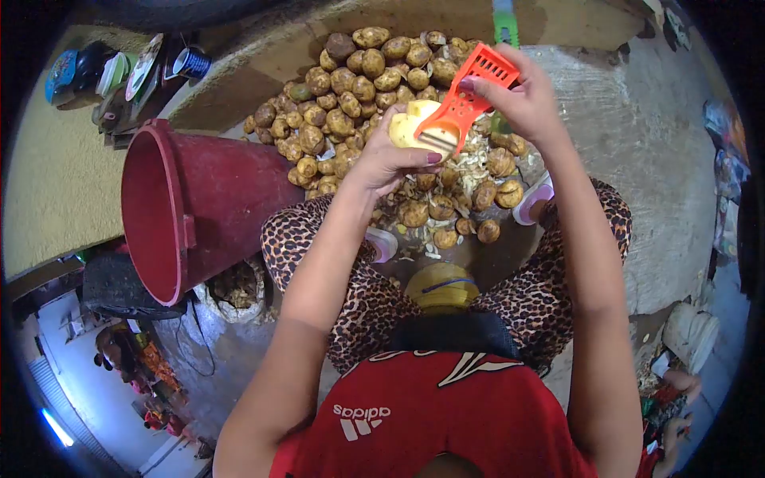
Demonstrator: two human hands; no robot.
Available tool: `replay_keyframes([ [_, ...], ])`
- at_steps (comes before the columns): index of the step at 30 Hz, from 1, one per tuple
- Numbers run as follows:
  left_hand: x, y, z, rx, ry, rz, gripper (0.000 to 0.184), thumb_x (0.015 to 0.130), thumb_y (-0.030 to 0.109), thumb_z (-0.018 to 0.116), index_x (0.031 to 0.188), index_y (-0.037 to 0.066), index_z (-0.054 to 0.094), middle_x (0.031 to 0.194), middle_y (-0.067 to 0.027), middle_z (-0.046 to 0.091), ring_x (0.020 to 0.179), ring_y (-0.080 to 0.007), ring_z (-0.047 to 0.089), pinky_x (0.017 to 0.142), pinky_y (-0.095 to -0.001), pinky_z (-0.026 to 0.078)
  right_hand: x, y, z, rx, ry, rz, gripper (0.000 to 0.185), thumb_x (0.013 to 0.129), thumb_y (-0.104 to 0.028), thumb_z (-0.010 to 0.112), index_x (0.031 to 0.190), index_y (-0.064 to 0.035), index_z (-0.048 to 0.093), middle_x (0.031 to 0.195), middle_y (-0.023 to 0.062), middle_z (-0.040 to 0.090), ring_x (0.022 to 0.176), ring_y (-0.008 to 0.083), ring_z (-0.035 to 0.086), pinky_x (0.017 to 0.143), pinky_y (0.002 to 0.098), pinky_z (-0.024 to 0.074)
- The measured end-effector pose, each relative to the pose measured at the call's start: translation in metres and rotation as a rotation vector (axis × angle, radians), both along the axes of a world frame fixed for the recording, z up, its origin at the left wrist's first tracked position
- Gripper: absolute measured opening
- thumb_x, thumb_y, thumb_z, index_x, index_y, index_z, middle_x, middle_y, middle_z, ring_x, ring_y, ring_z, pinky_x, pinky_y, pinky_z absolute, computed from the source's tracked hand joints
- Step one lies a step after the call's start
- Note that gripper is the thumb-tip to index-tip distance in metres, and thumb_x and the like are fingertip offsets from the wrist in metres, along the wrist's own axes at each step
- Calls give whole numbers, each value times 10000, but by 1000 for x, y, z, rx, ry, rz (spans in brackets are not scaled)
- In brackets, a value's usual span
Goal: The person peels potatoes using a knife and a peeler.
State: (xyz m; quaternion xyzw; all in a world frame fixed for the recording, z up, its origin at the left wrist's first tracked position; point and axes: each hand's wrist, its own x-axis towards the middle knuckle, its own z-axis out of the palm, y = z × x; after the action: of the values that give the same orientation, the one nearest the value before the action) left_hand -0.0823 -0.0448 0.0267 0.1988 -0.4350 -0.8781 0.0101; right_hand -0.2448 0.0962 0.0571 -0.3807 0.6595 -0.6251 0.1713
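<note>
My left hand is closed around a pale, peeled potato, holding it above the heap. In my right hand is an orange-red plastic peeler, gripped by its slotted handle. The peeler's metal blade lies against or just over the potato; I cannot tell if it is cutting. Below both hands spreads a big pile of brown unpeeled potatoes, with pale peelings scattered among them.
A large dark red bucket stands at the left beside the pile. Between my legs is a yellow container. An open white sack sits behind the bucket. A green strip-like object lies past my right hand. Other people are at the lower right.
</note>
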Motion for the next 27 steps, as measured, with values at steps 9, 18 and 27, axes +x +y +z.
replay_keyframes([
  [9,0,1,-2,45,-4,68,684,572,-90,710,1143,97,385,1026,-107,543,945,-257,570,706,-422,553,-31,14,2,144,353,-365,227,738,-179,649,905,-43,578,700,68,541,649,149,541,590,280,448],
  [18,9,-22,6,23,14,204,560,681,22,670,1181,75,425,1040,-99,557,930,-232,584,705,-374,552,35,17,-3,495,786,167,93,718,-131,605,770,-66,564,848,135,478,750,312,552,610,404,458],
  [27,18,-28,7,-46,-21,155,575,655,17,693,1168,53,437,987,-96,582,872,-222,607,628,-330,568,54,22,-28,424,884,297,112,697,-125,625,793,-84,587,809,121,452,700,277,543,588,386,441],
])
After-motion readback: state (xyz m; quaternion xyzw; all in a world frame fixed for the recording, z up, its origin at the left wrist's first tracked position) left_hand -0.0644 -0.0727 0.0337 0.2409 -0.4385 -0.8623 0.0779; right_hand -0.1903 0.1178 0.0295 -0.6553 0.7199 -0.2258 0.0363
